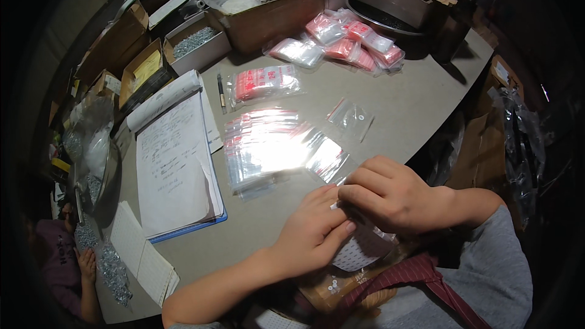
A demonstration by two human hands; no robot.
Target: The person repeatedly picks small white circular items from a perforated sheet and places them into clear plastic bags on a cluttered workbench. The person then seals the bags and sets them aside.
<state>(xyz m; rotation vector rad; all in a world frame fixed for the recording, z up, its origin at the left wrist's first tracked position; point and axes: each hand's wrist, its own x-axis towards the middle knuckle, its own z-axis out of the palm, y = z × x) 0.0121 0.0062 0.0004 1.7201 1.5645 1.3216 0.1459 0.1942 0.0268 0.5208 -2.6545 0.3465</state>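
Note:
My left hand (314, 229) and my right hand (399, 195) meet at the table's near edge, both with fingers closed. What their fingertips pinch is mostly hidden; a bit of clear plastic (384, 234) shows below my right hand. Under my left thumb is a white piece with rows of small dark marks (359, 248). Just beyond my hands lie a fanned stack of clear zip bags (262, 152) and a few loose zip bags (329, 159). A single zip bag (351, 119) with a small white ring on it lies farther off.
A clipboard with written sheets (173, 170) and a pen (221, 93) lie left. Farther back are red-printed bag packs (265, 82), more bag packs (347, 39) and a cardboard box (268, 12). Brown cardboard (329, 292) is below my hands. Another person's hand (87, 265) is at far left.

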